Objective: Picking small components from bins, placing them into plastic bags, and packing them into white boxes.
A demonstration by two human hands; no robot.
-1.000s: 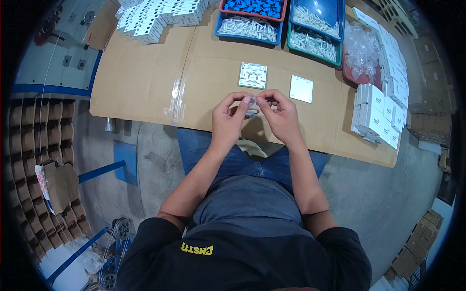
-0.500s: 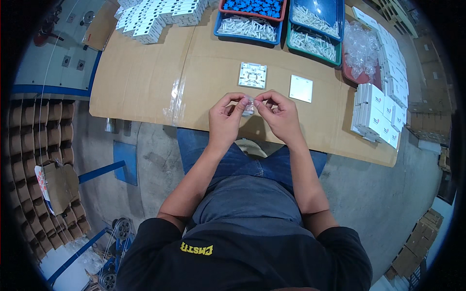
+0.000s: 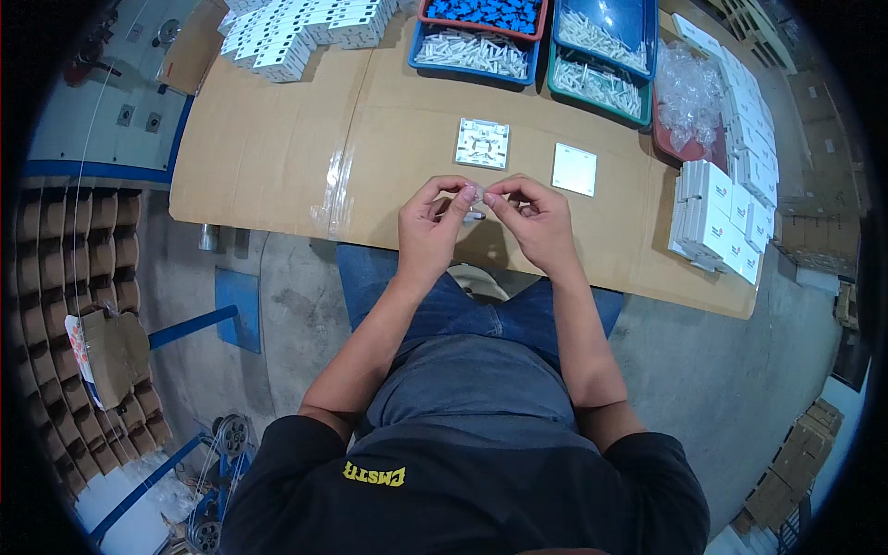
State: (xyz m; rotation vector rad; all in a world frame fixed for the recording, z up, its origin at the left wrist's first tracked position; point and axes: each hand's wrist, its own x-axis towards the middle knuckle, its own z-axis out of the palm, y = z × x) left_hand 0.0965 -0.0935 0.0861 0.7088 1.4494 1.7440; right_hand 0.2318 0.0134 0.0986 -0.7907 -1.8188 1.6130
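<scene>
Both hands meet over the near part of the cardboard-covered table (image 3: 268,166). My left hand (image 3: 429,222) pinches one side of a small clear plastic bag (image 3: 479,193) between thumb and forefinger. On its other side, my right hand (image 3: 535,220) pinches it the same way. Something small and whitish (image 3: 474,215) shows just below the bag, partly hidden by the fingers; its kind is unclear. Just beyond the hands lies a square white frame (image 3: 482,143) with its inner structure facing up. To the right rests a flat white square plate (image 3: 574,169).
Stacked white square units (image 3: 314,28) stand at the far left. Trays hold blue parts (image 3: 483,14) and small white pieces (image 3: 472,54). At the right are a reddish tray of clear bags (image 3: 686,88) and stacked white plates (image 3: 717,217).
The fingers have shifted slightly on the clear bag, and its shape between them has changed. The whitish thing below it looks narrower. Both arms stay nearly in place.
</scene>
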